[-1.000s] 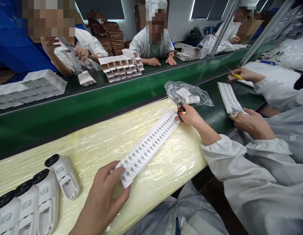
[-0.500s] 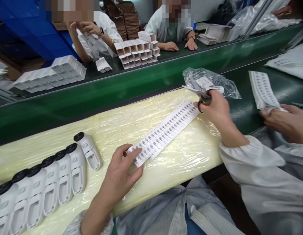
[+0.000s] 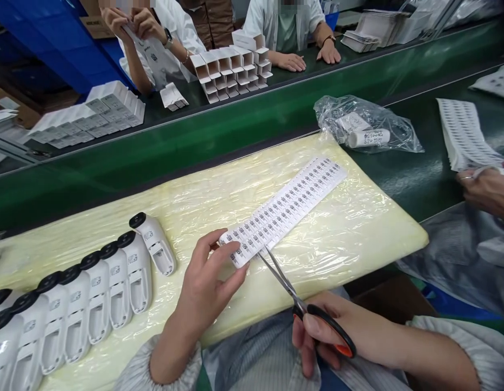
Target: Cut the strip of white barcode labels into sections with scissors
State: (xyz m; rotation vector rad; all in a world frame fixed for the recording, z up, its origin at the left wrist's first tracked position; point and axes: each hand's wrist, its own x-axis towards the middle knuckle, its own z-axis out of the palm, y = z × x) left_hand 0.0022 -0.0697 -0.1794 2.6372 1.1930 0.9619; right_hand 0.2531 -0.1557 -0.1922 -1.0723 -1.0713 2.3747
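Over yellow pad (image 3: 377, 233), pinches label sheet (image 3: 286, 212), slanted near-left to far-right, in forward-angled left fingers (image 3: 219, 259); grips scissors (image 3: 291, 292) in right fingers (image 3: 314, 327).

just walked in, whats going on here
The person's left hand holds the near end of a long white paper label strip. The right hand holds steel scissors with black and orange handles, slightly open tips at the strip's edge. White plastic device bodies with round black ends lie at left on a yellow film-wrapped pad.

Parted scissors (image 3: 291, 291) point at a white label strip (image 3: 285, 212).
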